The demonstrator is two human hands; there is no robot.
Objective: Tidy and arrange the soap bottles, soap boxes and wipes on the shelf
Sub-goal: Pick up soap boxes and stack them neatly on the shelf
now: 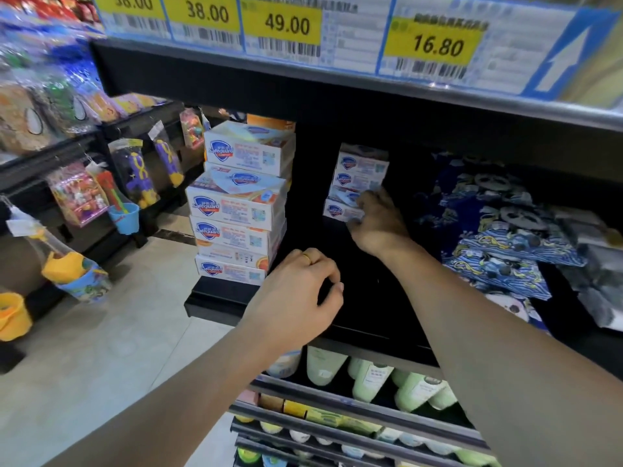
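White soap boxes (pixel 357 183) sit stacked deep on the black shelf (pixel 222 294). Right hand (pixel 379 224) grips the lowest box. Left hand (pixel 296 298) hovers nearer, loosely curled, holding nothing.

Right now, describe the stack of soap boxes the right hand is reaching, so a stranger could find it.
Start at the dark shelf under the yellow 16.80 price tag. Deep at its back, left of the blue patterned wipe packs, stands the rear stack of soap boxes. Unlike the front stack at the shelf's left edge, it sits in shadow with the right hand on it.
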